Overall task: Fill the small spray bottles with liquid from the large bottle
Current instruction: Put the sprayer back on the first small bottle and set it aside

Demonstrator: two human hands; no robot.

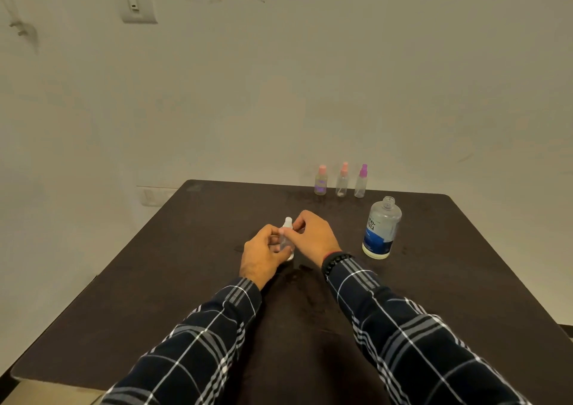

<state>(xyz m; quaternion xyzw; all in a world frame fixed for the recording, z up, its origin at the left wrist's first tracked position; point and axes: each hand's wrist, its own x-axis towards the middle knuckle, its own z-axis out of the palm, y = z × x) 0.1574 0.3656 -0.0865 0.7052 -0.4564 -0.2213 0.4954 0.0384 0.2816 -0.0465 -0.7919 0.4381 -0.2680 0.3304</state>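
A small clear spray bottle with a white top [287, 234] stands upright at the middle of the dark table [155, 280]. My left hand [263, 254] wraps its body. My right hand [313, 237] pinches the white top with fingertips. The large clear bottle [381, 229], uncapped, with a blue and white label, stands to the right of my hands. Three small spray bottles stand in a row at the far edge: one with a pink cap [321, 180], one with a pink sprayer [342, 180], one with a purple sprayer [361, 181].
A plain wall rises right behind the table's far edge. A wall switch [138, 2] sits high on the left. Damp patches show on the tabletop around and in front of my hands.
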